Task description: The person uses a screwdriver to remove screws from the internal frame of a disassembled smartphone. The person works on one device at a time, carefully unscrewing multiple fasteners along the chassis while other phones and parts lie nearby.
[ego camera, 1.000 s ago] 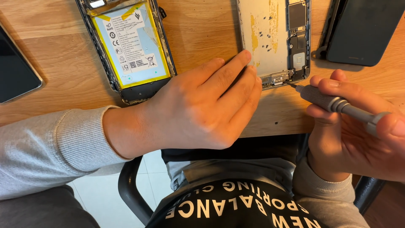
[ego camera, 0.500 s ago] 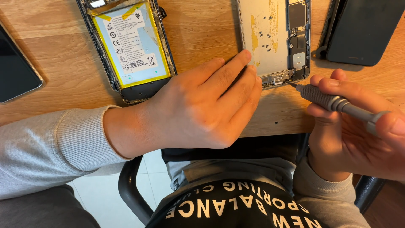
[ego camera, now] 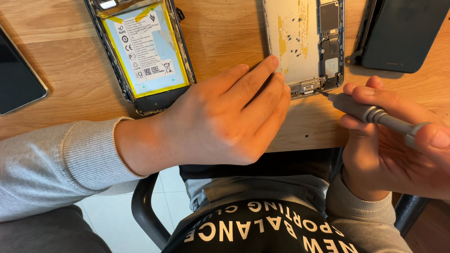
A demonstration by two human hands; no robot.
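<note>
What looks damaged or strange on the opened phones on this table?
The open phone shell under the screwdriver has yellow, patchy residue on its bare pale plate. The other opened phone shows rough, chipped frame edges around its yellow-bordered battery.

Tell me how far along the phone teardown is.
Done: the opened phone has its back off and battery bay bare. In hand: the left hand steadies its corner while the right hand sets the screwdriver at the bottom edge. Left: boards still inside.
</note>
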